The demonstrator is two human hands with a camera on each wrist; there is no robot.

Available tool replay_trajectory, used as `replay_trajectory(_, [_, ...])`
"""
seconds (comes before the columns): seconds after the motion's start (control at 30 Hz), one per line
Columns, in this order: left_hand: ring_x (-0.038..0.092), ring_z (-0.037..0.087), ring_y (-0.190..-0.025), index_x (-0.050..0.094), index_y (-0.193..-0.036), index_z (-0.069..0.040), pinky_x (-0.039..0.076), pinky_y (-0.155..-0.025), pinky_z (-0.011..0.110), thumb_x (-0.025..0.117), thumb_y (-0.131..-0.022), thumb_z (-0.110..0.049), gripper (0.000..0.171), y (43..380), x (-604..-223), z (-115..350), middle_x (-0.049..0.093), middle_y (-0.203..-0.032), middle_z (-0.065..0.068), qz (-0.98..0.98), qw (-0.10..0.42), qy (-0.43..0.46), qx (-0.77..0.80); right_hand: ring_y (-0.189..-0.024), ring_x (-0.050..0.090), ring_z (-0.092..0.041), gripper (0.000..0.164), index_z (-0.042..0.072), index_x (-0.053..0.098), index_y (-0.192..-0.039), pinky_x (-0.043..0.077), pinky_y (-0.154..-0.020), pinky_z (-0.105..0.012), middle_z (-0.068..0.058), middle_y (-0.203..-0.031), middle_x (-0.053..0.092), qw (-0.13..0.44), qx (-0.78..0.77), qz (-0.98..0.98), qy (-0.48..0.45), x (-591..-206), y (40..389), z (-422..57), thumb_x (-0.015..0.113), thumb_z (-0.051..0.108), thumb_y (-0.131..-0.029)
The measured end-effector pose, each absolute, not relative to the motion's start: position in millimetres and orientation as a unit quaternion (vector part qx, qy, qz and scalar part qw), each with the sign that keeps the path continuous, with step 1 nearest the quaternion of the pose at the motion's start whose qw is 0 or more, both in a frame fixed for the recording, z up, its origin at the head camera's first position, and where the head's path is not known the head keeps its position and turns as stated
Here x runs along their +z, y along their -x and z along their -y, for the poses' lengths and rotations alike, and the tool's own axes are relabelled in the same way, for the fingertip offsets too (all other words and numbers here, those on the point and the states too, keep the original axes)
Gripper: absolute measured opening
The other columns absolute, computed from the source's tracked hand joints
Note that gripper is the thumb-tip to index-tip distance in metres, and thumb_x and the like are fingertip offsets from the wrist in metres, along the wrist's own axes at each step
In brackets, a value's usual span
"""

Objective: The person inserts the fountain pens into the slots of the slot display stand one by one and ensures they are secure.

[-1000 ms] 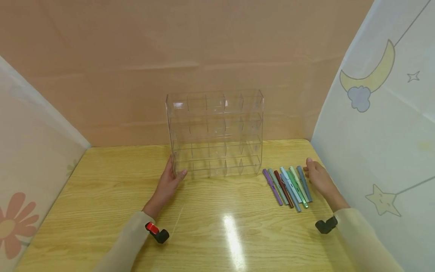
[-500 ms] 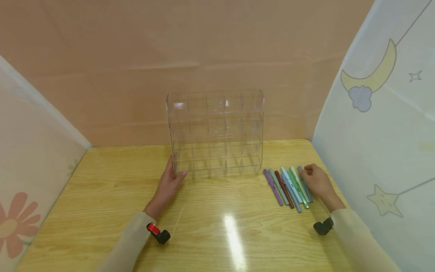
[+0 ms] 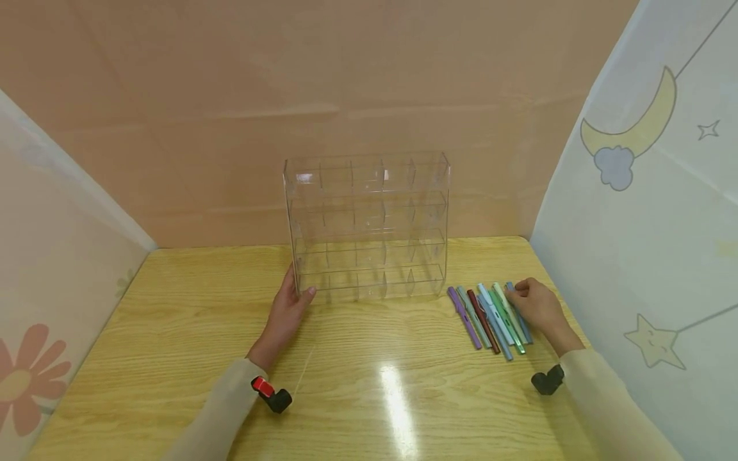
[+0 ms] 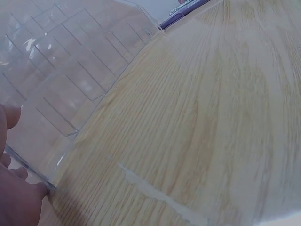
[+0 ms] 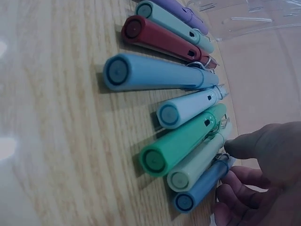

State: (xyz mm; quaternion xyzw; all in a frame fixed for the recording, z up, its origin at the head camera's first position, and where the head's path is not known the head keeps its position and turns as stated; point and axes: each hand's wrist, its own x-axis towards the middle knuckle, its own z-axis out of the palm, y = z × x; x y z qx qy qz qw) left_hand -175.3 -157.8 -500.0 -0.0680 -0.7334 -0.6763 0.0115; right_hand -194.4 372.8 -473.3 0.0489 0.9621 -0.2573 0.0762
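Note:
A clear plastic compartment rack (image 3: 369,224) stands upright at the back of the table. My left hand (image 3: 286,310) grips its lower left corner, thumb in front and fingers round the side; in the left wrist view, fingers (image 4: 19,188) show at that edge. Several capped pens lie in a row right of the rack, from a purple pen (image 3: 464,318) to a dark blue pen (image 5: 202,184). At the far end of the dark blue pen, my right hand (image 3: 539,307) pinches it between thumb and curled fingers. A pale green pen (image 5: 197,165) lies right beside it, near the thumb.
Between those end pens lie a grey-green pen (image 5: 174,23), a dark red pen (image 5: 162,40), a blue pen (image 5: 155,73), a light blue pen (image 5: 188,107) and a green pen (image 5: 183,139). The wooden table (image 3: 346,384) is enclosed by a back sheet (image 3: 369,77) and side sheets.
My right hand has moved left from beside the row onto the dark blue pen, and its fingers have closed there. The left hand and rack have stayed in place.

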Motion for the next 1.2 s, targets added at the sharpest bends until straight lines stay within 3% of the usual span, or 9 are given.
replay_trajectory(0.4, [0.015, 0.041, -0.167, 0.007, -0.173, -0.012, 0.022, -0.132, 0.061, 0.051, -0.11, 0.0, 0.078, 173.9, -500.8, 153.6, 0.008, -0.182, 0.013, 0.728, 0.025, 0.059, -0.683, -0.107, 0.068, -0.05, 0.048, -0.016, 0.055, -0.128, 0.058, -0.087, -0.055, -0.038, -0.126, 0.067, 0.093, -0.243, -0.964, -0.054, -469.4, 199.5, -371.9, 0.057, 0.027, -0.106])
replay_trajectory(0.83, [0.01, 0.031, -0.17, 0.008, -0.174, -0.022, 0.014, -0.137, 0.055, 0.052, -0.112, -0.007, 0.078, 173.9, -497.7, 151.0, 0.009, -0.182, 0.006, 0.749, 0.016, 0.033, -0.661, -0.104, 0.068, -0.05, 0.05, -0.018, 0.056, -0.124, 0.057, -0.085, -0.053, -0.039, -0.121, 0.069, 0.089, -0.24, -0.966, -0.042, -461.4, 202.3, -386.6, 0.061, 0.026, -0.101])
replay_trajectory(1.2, [0.012, 0.035, -0.169, 0.01, -0.174, -0.021, 0.015, -0.136, 0.059, 0.051, -0.11, -0.001, 0.079, 172.2, -498.0, 149.4, 0.012, -0.182, 0.01, 0.744, 0.026, 0.03, -0.666, -0.111, 0.066, -0.057, 0.056, -0.022, 0.052, -0.135, 0.059, -0.086, -0.058, -0.043, -0.128, 0.064, 0.085, -0.236, -0.968, -0.022, -413.9, 191.1, -390.0, 0.056, 0.027, -0.108])
